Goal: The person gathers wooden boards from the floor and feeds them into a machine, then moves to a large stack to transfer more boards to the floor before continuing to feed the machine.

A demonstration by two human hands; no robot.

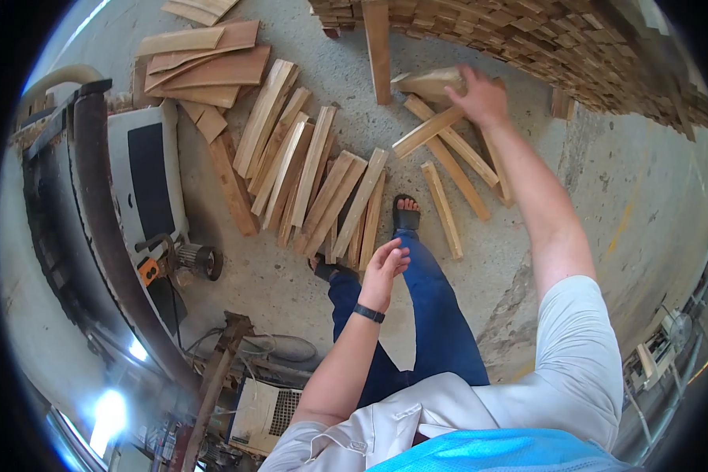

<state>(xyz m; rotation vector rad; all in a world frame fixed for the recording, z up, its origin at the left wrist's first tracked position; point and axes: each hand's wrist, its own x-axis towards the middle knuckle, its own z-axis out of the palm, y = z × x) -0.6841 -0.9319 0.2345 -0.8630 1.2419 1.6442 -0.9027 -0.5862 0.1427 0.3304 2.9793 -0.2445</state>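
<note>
My right hand [480, 96] reaches out to the upper right. Its thumb and fingers are closed around the right end of a pale wooden piece [426, 82]. Below it, several wooden strips lie crossed on the floor, one short strip [427, 132] resting over a longer strip [456, 145]. My left hand [385, 269], with a dark band on the wrist, hovers in front of my legs. It is empty, its fingers loosely bent and apart. Just beyond it lies a row of wooden strips [330, 200], leaning on one another.
Wider boards [212, 67] are piled at the upper left. A large stack of wood pieces [511, 39] rises at the upper right, with an upright post [377, 51] beside it. A machine with a motor [199, 259] stands at left. My sandaled foot [405, 212] is near the row.
</note>
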